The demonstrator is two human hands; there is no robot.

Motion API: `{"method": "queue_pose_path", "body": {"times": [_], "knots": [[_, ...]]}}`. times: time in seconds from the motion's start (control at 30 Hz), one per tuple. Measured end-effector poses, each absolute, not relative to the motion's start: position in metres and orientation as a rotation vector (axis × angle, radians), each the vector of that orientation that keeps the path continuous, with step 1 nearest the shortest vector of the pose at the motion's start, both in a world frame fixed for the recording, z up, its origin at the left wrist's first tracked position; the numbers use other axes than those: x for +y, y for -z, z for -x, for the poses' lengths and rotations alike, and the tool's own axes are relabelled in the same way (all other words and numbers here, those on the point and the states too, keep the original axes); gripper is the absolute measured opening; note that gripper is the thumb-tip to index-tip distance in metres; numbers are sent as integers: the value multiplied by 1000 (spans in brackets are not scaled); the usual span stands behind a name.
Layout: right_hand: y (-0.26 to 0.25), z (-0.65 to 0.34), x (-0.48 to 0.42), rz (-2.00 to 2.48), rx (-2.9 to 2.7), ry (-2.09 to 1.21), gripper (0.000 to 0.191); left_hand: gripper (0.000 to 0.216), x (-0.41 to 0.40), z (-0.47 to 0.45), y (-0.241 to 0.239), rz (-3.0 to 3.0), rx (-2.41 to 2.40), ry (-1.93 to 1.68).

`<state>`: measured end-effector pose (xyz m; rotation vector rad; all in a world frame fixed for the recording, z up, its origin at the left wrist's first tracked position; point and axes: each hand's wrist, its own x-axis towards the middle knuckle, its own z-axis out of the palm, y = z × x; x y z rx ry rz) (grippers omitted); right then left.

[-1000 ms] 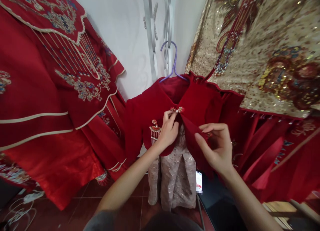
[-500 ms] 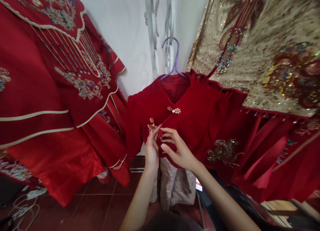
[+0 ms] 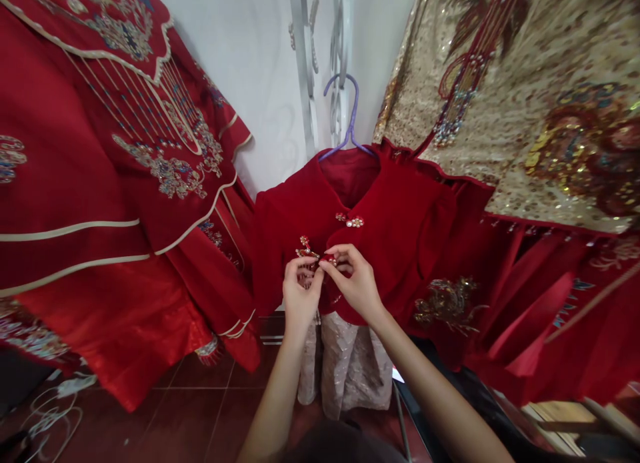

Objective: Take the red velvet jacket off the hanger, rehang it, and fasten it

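Note:
A short red velvet jacket hangs in front of me on a purple hanger. A beaded frog fastener spans its upper front. Lower down, my left hand is closed in a pinch at the front opening, beside a fan-shaped jewelled ornament. Touching its fingertips, my right hand pinches the edge of the other front panel, where a small beaded fastener shows. The fingers partly cover the fastener, so whether its halves are joined cannot be seen.
Red embroidered garments hang at the left, and a gold sequined garment at the upper right. A white metal rack holds the hanger. Below are a shiny pinkish cloth and tiled floor with white cables.
Both hands have closed from looser poses into pinches, fingertips meeting at the jacket's front edge. The lower fastener has turned and shifted slightly up and right. The jacket hangs in the same place.

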<state>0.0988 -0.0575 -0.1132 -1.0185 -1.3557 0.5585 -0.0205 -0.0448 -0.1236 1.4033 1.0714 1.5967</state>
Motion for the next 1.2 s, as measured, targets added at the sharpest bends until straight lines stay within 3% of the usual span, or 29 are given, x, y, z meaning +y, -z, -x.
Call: {"method": "queue_pose_path", "body": {"times": [0.1,0.37,1.2], "knots": [[112,-102,-55,1006,-1370,-557,18,27,-36,24,126,-1480,1179,-1733],[111,-102,-52,990,-1409,-601,16,30,-24,27,126,-1452,1102,-1665],[100,-95,-34,979,-1482,-428,13,23,-17,29,120,-1453,1068,-1691]]}}
